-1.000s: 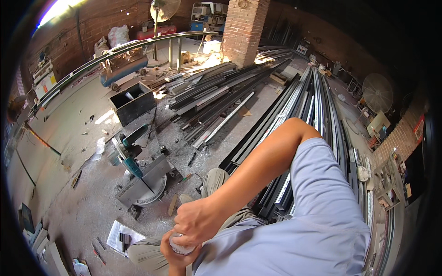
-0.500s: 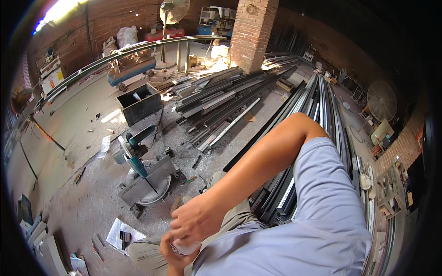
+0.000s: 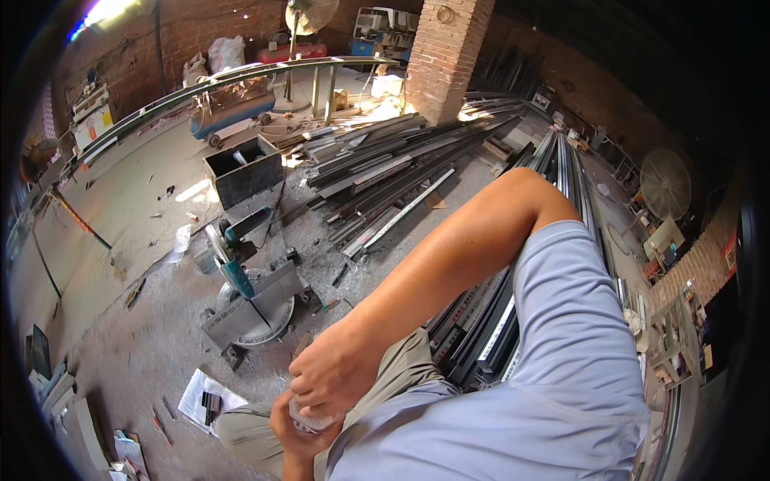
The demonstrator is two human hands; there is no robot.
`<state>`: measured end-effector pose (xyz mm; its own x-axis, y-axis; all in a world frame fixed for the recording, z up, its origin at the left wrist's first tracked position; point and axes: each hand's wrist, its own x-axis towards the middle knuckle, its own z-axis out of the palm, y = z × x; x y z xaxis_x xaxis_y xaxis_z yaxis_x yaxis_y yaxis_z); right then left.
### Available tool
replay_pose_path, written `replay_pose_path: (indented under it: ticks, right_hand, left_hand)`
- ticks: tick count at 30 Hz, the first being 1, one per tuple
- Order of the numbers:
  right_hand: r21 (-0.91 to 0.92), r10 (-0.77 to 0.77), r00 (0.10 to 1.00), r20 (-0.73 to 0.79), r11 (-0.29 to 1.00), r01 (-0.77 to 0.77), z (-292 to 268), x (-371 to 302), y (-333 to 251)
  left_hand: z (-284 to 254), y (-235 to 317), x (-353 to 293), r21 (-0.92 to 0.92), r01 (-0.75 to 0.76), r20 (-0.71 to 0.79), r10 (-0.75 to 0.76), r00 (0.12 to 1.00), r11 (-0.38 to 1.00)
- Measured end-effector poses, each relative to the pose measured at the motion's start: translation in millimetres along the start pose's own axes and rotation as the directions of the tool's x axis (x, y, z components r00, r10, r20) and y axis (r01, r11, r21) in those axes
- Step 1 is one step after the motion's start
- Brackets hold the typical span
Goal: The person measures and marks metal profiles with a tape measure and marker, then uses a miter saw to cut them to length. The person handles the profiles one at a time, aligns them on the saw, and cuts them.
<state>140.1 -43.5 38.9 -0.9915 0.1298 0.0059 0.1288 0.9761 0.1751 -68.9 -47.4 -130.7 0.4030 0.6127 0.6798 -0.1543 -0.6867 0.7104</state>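
A person sits with both hands close together, low down, near the front of their grey-blue shirt (image 3: pixel 481 425). The left hand (image 3: pixel 286 422) is wrapped around a small pale thing (image 3: pixel 311 419) and holds it from below. The right hand (image 3: pixel 333 369) is on top, with its fingers bent down onto the pale thing. It hides a lot, so one cannot tell if those fingers pinch it or just press on it. The pale thing is between the two hands, just above the person's lap, beside the bent knee (image 3: pixel 245 429) in tan pants. The right elbow sticks up high and out to the side. To the left of the knee, a white paper (image 3: pixel 192 394) lies on the floor (image 3: pixel 120 345) with some short black bits (image 3: pixel 211 405) on it. In front of the hands is a saw (image 3: pixel 269 309) with a blue-green handle, and shiny crumbs are spread around it. Past the saw stands a dark box (image 3: pixel 245 183), open at the top. A messy pile of bars (image 3: pixel 369 180) lies to the right of the box. More long bars (image 3: pixel 481 333) lie under the raised arm. Farther back are a brick post (image 3: pixel 449 64) and a blue tank (image 3: pixel 233 118). A big round fan (image 3: pixel 666 184) is far to the right.
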Motion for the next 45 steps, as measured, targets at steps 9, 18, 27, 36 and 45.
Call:
replay_pose_path:
  ticks: [9, 18, 27, 36, 45]
  right_hand:
    - [0.074, 0.065, 0.997, 0.04, 0.995, -0.068, 10.7, 2.0, -3.6]
    - [0.243, 0.298, 0.906, 0.3, 0.895, -0.374, 6.7, 6.7, 1.8]
    - [0.238, 0.536, 0.796, 0.28, 0.765, -0.599, 19.8, 7.9, -8.4]
    - [0.167, 0.177, 0.98, 0.087, 0.967, -0.19, 21.1, 5.4, 4.8]
    - [0.204, 0.261, 0.961, -0.094, 0.95, -0.238, 35.3, 1.0, 8.5]
  left_hand:
    - [-6.6, -8.1, -7.1, -0.003, 0.034, 0.115, -0.033, 0.993, 0.999]
    - [-3.2, -19.9, -11.0, -0.021, 0.082, 0.071, -0.081, 0.994, 0.996]
    - [1.7, -20.7, -18.3, -0.002, 0.163, 0.005, -0.163, 0.987, 0.987]
    - [-11.6, -15.8, -9.7, 0.047, 0.113, -0.005, -0.113, 0.994, 0.993]
    - [-10.2, -11.8, -0.3, 0.038, 0.153, -0.023, -0.153, 0.988, 0.987]
